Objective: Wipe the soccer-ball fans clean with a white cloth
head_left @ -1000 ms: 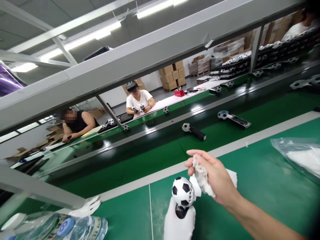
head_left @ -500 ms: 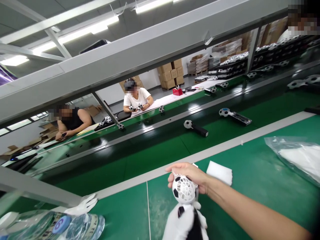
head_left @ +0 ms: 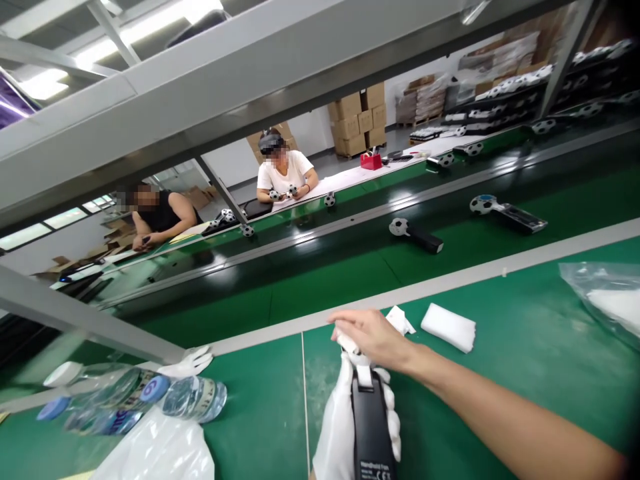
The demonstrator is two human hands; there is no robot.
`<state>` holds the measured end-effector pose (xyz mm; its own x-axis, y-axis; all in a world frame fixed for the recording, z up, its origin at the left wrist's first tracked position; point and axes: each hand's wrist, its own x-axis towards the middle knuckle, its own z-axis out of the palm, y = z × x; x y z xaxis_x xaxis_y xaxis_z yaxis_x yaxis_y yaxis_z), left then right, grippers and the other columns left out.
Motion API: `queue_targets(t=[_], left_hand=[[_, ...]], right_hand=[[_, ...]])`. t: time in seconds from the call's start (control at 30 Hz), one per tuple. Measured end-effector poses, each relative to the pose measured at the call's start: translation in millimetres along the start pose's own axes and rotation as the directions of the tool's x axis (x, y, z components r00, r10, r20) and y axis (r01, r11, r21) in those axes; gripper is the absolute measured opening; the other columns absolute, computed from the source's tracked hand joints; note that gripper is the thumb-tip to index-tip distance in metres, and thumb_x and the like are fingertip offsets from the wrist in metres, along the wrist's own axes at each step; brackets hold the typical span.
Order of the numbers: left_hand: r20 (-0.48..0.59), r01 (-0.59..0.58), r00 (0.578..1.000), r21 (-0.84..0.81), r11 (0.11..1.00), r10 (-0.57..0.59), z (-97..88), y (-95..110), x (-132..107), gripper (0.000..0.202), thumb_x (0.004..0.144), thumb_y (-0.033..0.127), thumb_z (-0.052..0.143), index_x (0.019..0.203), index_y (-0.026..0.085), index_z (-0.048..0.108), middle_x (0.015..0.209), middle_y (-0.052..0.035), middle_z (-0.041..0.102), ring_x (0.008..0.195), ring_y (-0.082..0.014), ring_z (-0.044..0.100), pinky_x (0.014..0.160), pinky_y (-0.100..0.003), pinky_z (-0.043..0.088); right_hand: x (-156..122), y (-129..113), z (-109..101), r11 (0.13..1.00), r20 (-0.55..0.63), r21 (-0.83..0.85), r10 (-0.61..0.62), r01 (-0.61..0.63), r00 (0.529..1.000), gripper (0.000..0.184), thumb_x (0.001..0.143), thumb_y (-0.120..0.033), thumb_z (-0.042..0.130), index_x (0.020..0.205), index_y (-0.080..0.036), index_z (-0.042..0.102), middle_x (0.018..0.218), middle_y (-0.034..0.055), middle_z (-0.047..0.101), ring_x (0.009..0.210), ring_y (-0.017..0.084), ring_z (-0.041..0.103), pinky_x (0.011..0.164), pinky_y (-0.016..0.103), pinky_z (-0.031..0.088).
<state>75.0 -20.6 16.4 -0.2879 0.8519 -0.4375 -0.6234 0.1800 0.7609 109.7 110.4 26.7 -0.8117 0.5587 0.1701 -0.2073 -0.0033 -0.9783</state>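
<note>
A handheld fan (head_left: 373, 423) with a black handle and printed lettering near its lower end lies in my left hand (head_left: 333, 427). That hand wears a white glove, its fingers wrapped round the handle from both sides. My right hand (head_left: 373, 337) is bare and curls over the fan's head end, hiding most of it. White shows below its fingertips; I cannot tell whether this is the fan's head or a cloth. Just behind the right hand lies a crumpled white tissue (head_left: 401, 321), and a folded white cloth (head_left: 449, 327) is to its right.
Water bottles (head_left: 195, 399), a white glove (head_left: 190, 362) and a plastic bag (head_left: 160, 443) lie at left. A clear bag (head_left: 607, 293) is at right. Football-headed fans (head_left: 423, 237) rest on the green conveyor (head_left: 320, 287). Two co-workers (head_left: 285, 177) sit beyond. A grey beam (head_left: 250, 107) crosses overhead.
The fan has turned: its patterned football head faced me before, and now the lettered handle does. My right hand has moved over the head. The view has shifted, showing more of the left bench.
</note>
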Motion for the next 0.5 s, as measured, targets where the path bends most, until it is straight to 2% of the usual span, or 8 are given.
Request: queue_targets(t=[0.03, 0.1, 0.2, 0.3, 0.37, 0.43, 0.47, 0.5], left_hand=[[0.028, 0.047, 0.998, 0.015, 0.999, -0.047, -1.3, 1.5, -0.4, 0.035, 0.088, 0.043, 0.047, 0.104, 0.012, 0.055, 0.088, -0.0042, 0.059, 0.068, -0.0112, 0.056, 0.060, -0.027, 0.050], [0.067, 0.093, 0.993, 0.052, 0.994, -0.096, -4.3, 6.9, -0.6, 0.038, 0.089, 0.046, 0.045, 0.102, 0.012, 0.055, 0.082, -0.0029, 0.058, 0.062, -0.0095, 0.054, 0.056, -0.025, 0.048], [0.071, 0.063, 0.995, 0.114, 0.991, -0.072, -7.9, 18.0, 1.4, 0.036, 0.089, 0.045, 0.045, 0.103, 0.013, 0.055, 0.085, -0.0035, 0.058, 0.065, -0.0099, 0.055, 0.058, -0.026, 0.048], [0.034, -0.002, 0.999, 0.176, 0.984, -0.004, -7.6, 25.4, 4.1, 0.031, 0.089, 0.040, 0.048, 0.102, 0.014, 0.056, 0.090, -0.0046, 0.060, 0.072, -0.0115, 0.057, 0.064, -0.028, 0.050], [-0.001, -0.032, 0.999, 0.215, 0.976, 0.032, -6.0, 26.0, 3.9, 0.029, 0.089, 0.039, 0.048, 0.098, 0.013, 0.058, 0.088, -0.0041, 0.061, 0.071, -0.0114, 0.057, 0.064, -0.028, 0.051], [-0.042, -0.046, 0.997, 0.249, 0.967, 0.058, -5.0, 24.5, 0.7, 0.041, 0.089, 0.046, 0.041, 0.087, 0.011, 0.063, 0.080, -0.0038, 0.061, 0.063, -0.0109, 0.056, 0.062, -0.027, 0.051], [-0.065, -0.049, 0.996, 0.261, 0.964, 0.068, -5.0, 23.6, -1.9, 0.049, 0.089, 0.051, 0.037, 0.082, 0.011, 0.065, 0.076, -0.0040, 0.062, 0.060, -0.0113, 0.055, 0.061, -0.027, 0.052], [-0.087, -0.051, 0.993, 0.264, 0.963, 0.076, -5.3, 22.9, -4.8, 0.053, 0.088, 0.054, 0.035, 0.079, 0.011, 0.066, 0.075, -0.0042, 0.062, 0.059, -0.0117, 0.055, 0.061, -0.027, 0.052]], right_hand=[[6.5, 6.4, -4.1, 0.979, -0.055, 0.171, 0.125, -0.114, 0.991, 0.014, 0.079, -0.024, 0.061, 0.087, -0.017, 0.069, 0.072, 0.0064, 0.068, 0.069, 0.023, 0.064, 0.067, 0.038, 0.051], [17.9, 14.6, -15.6, 0.887, -0.144, 0.418, 0.281, -0.198, 0.949, 0.012, 0.077, -0.022, 0.060, 0.087, -0.017, 0.066, 0.068, 0.0040, 0.066, 0.059, 0.018, 0.063, 0.054, 0.030, 0.051], [23.9, 9.6, -31.5, 0.830, -0.233, 0.538, 0.316, -0.149, 0.919, 0.011, 0.076, -0.014, 0.054, 0.082, -0.018, 0.063, 0.066, 0.0005, 0.062, 0.051, 0.009, 0.058, 0.048, 0.019, 0.050], [9.5, -10.2, -26.4, 0.788, -0.198, 0.601, 0.307, -0.132, 0.931, 0.015, 0.079, -0.015, 0.050, 0.080, -0.017, 0.065, 0.061, -0.0004, 0.059, 0.043, 0.006, 0.052, 0.040, 0.014, 0.045], [-9.5, -21.7, -8.1, 0.867, -0.167, 0.494, 0.166, -0.063, 0.972, 0.022, 0.084, -0.020, 0.046, 0.091, -0.017, 0.066, 0.067, 0.0014, 0.064, 0.047, 0.009, 0.057, 0.040, 0.016, 0.047], [-30.4, -26.1, 14.5, 0.971, -0.050, 0.212, -0.101, 0.109, 0.994, 0.028, 0.088, -0.027, 0.043, 0.100, -0.016, 0.066, 0.079, 0.0039, 0.069, 0.062, 0.014, 0.065, 0.056, 0.023, 0.056], [-39.7, -25.4, 24.1, 0.974, 0.060, 0.060, -0.224, 0.220, 0.973, 0.028, 0.087, -0.028, 0.044, 0.100, -0.016, 0.067, 0.085, 0.0047, 0.071, 0.074, 0.018, 0.067, 0.072, 0.030, 0.056], [-47.3, -23.1, 31.4, 0.942, 0.181, -0.076, -0.309, 0.327, 0.934, 0.024, 0.086, -0.026, 0.047, 0.095, -0.019, 0.068, 0.092, 0.0050, 0.071, 0.088, 0.021, 0.065, 0.086, 0.036, 0.051]])
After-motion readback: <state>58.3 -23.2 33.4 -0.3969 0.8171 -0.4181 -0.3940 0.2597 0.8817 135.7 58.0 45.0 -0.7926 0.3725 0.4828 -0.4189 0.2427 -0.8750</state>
